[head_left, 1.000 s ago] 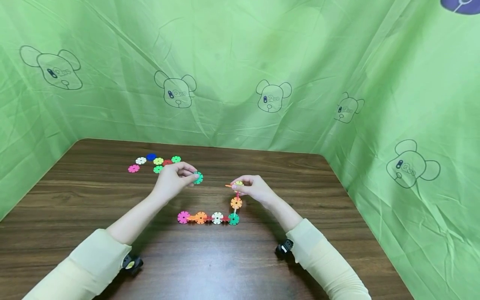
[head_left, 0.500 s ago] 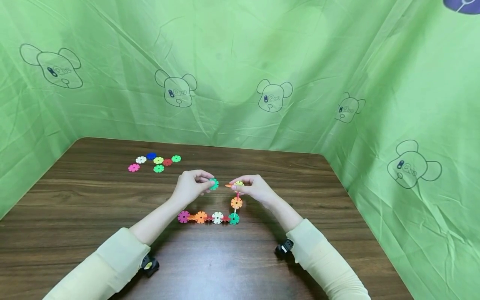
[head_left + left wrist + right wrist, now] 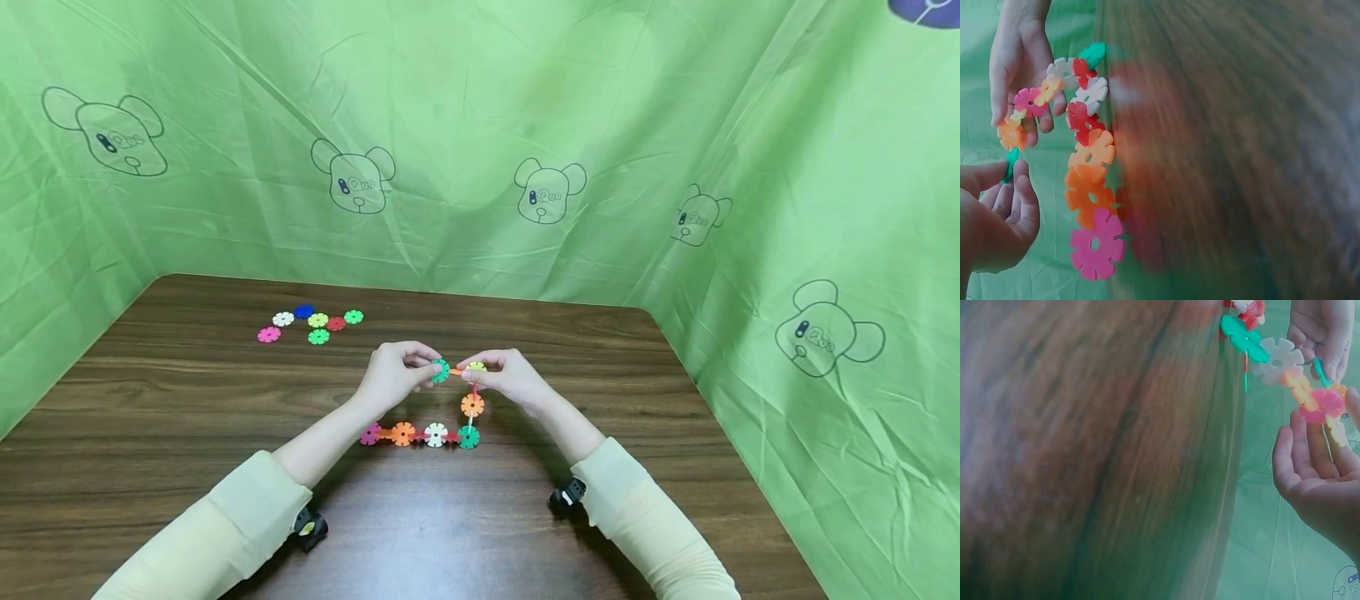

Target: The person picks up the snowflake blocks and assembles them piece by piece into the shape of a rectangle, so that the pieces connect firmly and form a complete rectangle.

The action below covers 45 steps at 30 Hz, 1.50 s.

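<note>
Between left thumb and fingers, my left hand (image 3: 393, 377) pinches a green notched snowflake disc (image 3: 441, 372), upright, at the free end of a linked chain. My right hand (image 3: 513, 379) grips that end of the chain around the yellow disc (image 3: 476, 367) and the orange disc (image 3: 1011, 134). The green disc's edge meets the orange disc's edge in the left wrist view. From the right hand the chain runs down through a pink disc (image 3: 1030, 102) to a green corner disc (image 3: 468, 437). There it turns left past a white disc (image 3: 436, 435) to a pink end disc (image 3: 1097, 245).
Several loose discs lie at the back left of the brown wooden table (image 3: 187, 375), among them a blue disc (image 3: 303, 311), a white disc (image 3: 282, 319) and a pink disc (image 3: 269, 334). A green curtain (image 3: 465, 250) surrounds the table's back and sides.
My left hand has come rightward with the green disc, from near the loose discs up to the chain's orange end disc. My right hand has stayed in place on the chain.
</note>
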Each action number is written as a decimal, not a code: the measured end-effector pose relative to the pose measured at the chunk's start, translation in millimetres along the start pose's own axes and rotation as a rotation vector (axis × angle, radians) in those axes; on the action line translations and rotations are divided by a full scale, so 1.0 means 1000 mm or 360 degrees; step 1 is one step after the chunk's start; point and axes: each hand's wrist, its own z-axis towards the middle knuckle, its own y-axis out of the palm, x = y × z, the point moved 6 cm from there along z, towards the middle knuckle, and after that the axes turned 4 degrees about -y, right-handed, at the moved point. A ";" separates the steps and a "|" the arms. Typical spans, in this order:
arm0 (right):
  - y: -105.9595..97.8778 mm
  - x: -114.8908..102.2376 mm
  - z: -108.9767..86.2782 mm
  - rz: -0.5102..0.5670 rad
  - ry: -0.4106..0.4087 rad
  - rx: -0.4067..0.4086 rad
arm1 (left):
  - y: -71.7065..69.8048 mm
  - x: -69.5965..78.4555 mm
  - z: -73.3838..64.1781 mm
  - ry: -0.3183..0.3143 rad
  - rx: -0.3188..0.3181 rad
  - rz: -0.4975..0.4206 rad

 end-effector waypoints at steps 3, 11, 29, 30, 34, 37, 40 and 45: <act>0.001 -0.002 0.000 -0.0003 -0.0005 -0.0008 | 0.001 0.002 0.000 0.0009 -0.0010 0.0003; -0.001 0.000 0.001 -0.0037 -0.0023 -0.0011 | 0.004 0.006 0.000 0.0071 0.0003 0.0054; -0.001 0.004 0.001 -0.0031 -0.0075 0.0034 | 0.008 0.009 -0.004 0.0168 0.0145 0.0144; -0.001 0.004 0.001 -0.0027 -0.0076 0.0039 | 0.008 0.010 -0.005 0.0172 0.0154 0.0156; -0.002 0.006 0.001 -0.0005 -0.0071 0.0057 | 0.009 0.011 -0.005 0.0184 0.0187 0.0182; -0.002 0.008 0.001 0.0001 -0.0072 0.0041 | 0.011 0.010 -0.005 0.0198 0.0183 0.0177; -0.001 0.009 0.002 -0.0018 -0.0085 0.0021 | 0.010 0.007 -0.005 0.0201 0.0160 0.0176; -0.001 0.001 0.002 -0.0075 -0.0126 0.0038 | 0.005 0.008 -0.004 0.0208 0.0113 0.0165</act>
